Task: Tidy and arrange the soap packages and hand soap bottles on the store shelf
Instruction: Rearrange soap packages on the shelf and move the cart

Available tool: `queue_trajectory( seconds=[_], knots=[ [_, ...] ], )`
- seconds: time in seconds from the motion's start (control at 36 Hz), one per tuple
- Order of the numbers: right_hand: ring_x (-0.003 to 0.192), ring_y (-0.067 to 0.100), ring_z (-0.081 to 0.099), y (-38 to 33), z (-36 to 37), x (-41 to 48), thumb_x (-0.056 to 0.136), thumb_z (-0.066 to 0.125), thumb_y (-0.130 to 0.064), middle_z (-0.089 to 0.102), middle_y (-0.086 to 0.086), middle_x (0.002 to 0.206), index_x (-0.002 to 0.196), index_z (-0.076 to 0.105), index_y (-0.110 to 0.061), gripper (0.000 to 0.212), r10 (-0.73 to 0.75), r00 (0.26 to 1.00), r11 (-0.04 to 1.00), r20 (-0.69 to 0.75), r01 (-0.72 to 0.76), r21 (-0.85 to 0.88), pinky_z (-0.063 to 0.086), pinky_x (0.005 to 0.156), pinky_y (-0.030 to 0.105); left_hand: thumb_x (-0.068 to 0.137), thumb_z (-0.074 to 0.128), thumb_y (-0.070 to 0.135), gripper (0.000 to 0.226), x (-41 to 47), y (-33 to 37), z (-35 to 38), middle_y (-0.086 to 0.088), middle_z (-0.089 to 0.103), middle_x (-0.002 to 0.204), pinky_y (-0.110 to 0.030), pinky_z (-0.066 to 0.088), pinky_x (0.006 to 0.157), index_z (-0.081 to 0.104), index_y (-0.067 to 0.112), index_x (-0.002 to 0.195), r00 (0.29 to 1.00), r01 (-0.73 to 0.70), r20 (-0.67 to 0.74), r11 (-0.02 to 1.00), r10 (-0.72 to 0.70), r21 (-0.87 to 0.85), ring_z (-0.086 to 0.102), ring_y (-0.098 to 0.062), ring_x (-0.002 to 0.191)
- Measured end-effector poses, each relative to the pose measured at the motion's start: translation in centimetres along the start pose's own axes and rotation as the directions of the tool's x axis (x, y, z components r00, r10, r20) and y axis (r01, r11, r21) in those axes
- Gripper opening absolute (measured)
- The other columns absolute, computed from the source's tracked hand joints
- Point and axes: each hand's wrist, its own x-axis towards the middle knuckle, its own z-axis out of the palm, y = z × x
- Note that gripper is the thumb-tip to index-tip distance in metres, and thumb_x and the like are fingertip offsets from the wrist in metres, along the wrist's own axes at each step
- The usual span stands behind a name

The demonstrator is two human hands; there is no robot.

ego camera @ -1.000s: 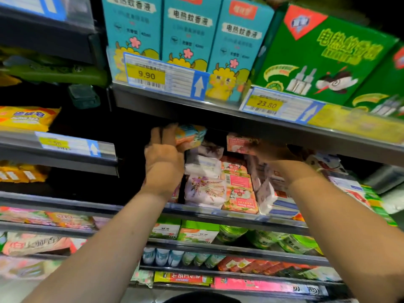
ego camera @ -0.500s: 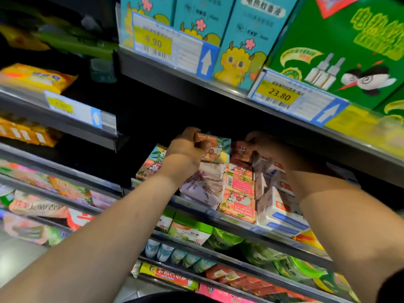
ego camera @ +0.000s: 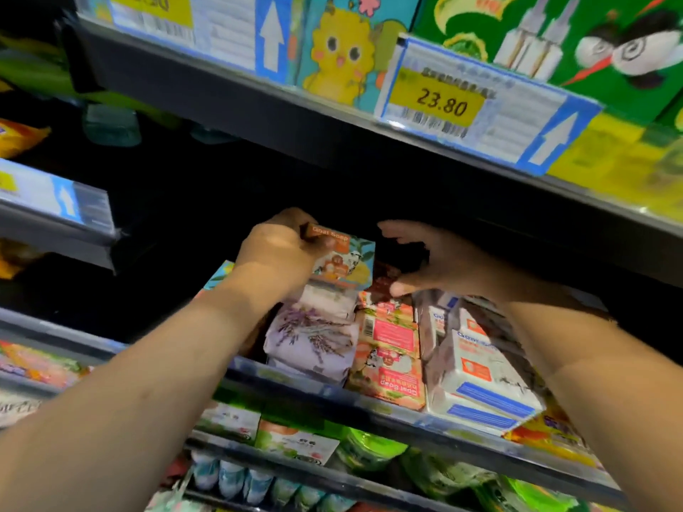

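Note:
My left hand [ego camera: 275, 255] grips a teal and orange Goat Soap box [ego camera: 342, 258] at its top left corner, above a stack of lavender soap packs [ego camera: 314, 336]. To their right lies a row of pink Goat Soap boxes [ego camera: 388, 349], then white and blue soap boxes [ego camera: 476, 371]. Just right of the held box, my right hand [ego camera: 436, 260] hovers over the pink row with fingers spread and curved, holding nothing. All of these sit on the middle shelf [ego camera: 369, 400].
The shelf above [ego camera: 332, 116] hangs low over my hands, carrying teal and green boxes and a 23.80 price tag [ego camera: 439, 101]. Below are green refill pouches [ego camera: 369, 448] and small bottles [ego camera: 236, 478]. Left shelves hold orange packs [ego camera: 18, 136].
The camera has moved closer and tilted. My right hand has let go of the pink box and opened above the row. My left hand still holds the teal box.

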Motion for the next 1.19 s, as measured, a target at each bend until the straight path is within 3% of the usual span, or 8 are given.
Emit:
queue_trajectory(
  seconds=[0.19, 0.33, 0.44, 0.53, 0.69, 0.83, 1.03, 1.19],
  knots=[
    [0.095, -0.029, 0.045, -1.9, -0.2, -1.1, 0.073, 0.087, -0.031, 0.045, -0.034, 0.107, 0.138, 0.048, -0.034, 0.075, -0.146, 0.978, 0.966, -0.149, 0.109, -0.234, 0.036, 0.081, -0.001, 0.090, 0.073, 0.032, 0.020, 0.8, 4.7, 2.0, -0.009, 0.070, 0.094, -0.031, 0.059, 0.055, 0.063, 0.018, 0.101, 0.971, 0.100, 0.231, 0.978, -0.056, -0.184, 0.070, -0.021, 0.071],
    [0.088, -0.020, 0.048, 0.0, -1.2, -0.6, 0.081, 0.082, -0.021, 0.043, -0.012, 0.120, 0.148, 0.042, -0.012, 0.079, -0.041, 0.983, 0.958, -0.177, -0.012, -0.286, 0.032, 0.073, -0.004, 0.096, 0.060, 0.039, 0.038, 2.1, 4.2, 3.4, -0.009, 0.068, 0.120, -0.036, 0.052, 0.089, 0.058, 0.016, 0.127, 0.985, -0.061, 0.168, 0.996, 0.050, 0.062, 0.065, -0.032, 0.106],
    [0.111, 0.018, 0.056, 1.8, -1.1, -0.1, 0.081, 0.079, -0.034, 0.056, 0.005, 0.128, 0.138, 0.052, -0.013, 0.066, 0.043, 0.975, 0.850, -0.218, -0.151, -0.505, 0.044, 0.091, 0.029, 0.100, 0.044, 0.049, 0.046, 1.4, 2.3, 2.7, 0.000, 0.049, 0.148, -0.035, 0.039, 0.108, 0.045, 0.032, 0.143, 0.881, -0.283, 0.471, 0.838, 0.035, 0.466, 0.047, -0.025, 0.132],
    [0.117, 0.024, 0.055, 2.9, -0.3, 0.8, 0.083, 0.076, -0.043, 0.054, 0.008, 0.130, 0.138, 0.052, -0.015, 0.067, 0.068, 0.974, 0.805, -0.215, -0.181, -0.565, 0.045, 0.096, 0.035, 0.102, 0.032, 0.058, 0.055, 0.8, 1.5, 2.2, 0.010, 0.006, 0.166, -0.039, 0.008, 0.123, 0.017, 0.047, 0.154, 0.791, -0.403, 0.607, 0.683, -0.074, 0.609, 0.005, -0.016, 0.153],
    [0.136, 0.023, 0.038, 2.9, 0.8, 1.9, 0.089, 0.067, -0.049, 0.038, 0.006, 0.150, 0.152, 0.035, -0.016, 0.077, 0.097, 0.983, 0.775, -0.157, -0.174, -0.608, 0.032, 0.107, 0.029, 0.096, 0.022, 0.072, 0.068, 0.1, 1.8, 2.0, 0.016, -0.002, 0.166, -0.050, 0.005, 0.122, 0.002, 0.047, 0.156, 0.835, -0.390, 0.543, 0.597, -0.092, 0.701, -0.003, -0.022, 0.153],
    [0.117, 0.019, 0.054, 2.8, 1.0, 2.0, 0.085, 0.075, -0.039, 0.054, 0.003, 0.136, 0.139, 0.050, -0.020, 0.063, 0.150, 0.977, 0.832, -0.150, -0.207, -0.515, 0.045, 0.095, 0.030, 0.094, 0.025, 0.075, 0.070, 0.0, 0.4, 1.9, 0.018, -0.001, 0.165, -0.047, 0.011, 0.123, 0.006, 0.047, 0.155, 0.843, -0.383, 0.537, 0.675, -0.023, 0.630, -0.005, -0.019, 0.153],
    [0.096, 0.015, 0.058, 2.2, 1.1, 2.6, 0.076, 0.082, -0.041, 0.065, -0.001, 0.113, 0.120, 0.059, -0.023, 0.052, 0.115, 0.970, 0.831, -0.214, -0.212, -0.514, 0.047, 0.080, 0.031, 0.094, 0.035, 0.071, 0.057, -0.9, -0.9, -0.9, 0.003, 0.058, 0.138, -0.037, 0.040, 0.105, 0.058, 0.035, 0.132, 0.902, -0.273, 0.432, 0.769, -0.005, 0.579, 0.050, -0.020, 0.126],
    [0.087, 0.012, 0.059, 2.1, 2.0, 2.5, 0.081, 0.079, -0.037, 0.061, -0.001, 0.105, 0.113, 0.048, -0.025, 0.046, 0.223, 0.969, 0.821, -0.103, -0.243, -0.516, 0.050, 0.071, 0.027, 0.095, 0.033, 0.068, 0.058, -1.4, -2.3, -0.8, 0.007, 0.033, 0.158, -0.037, 0.019, 0.118, 0.037, 0.042, 0.148, 0.898, -0.308, 0.439, 0.746, 0.023, 0.591, 0.010, -0.016, 0.150]
  ],
)
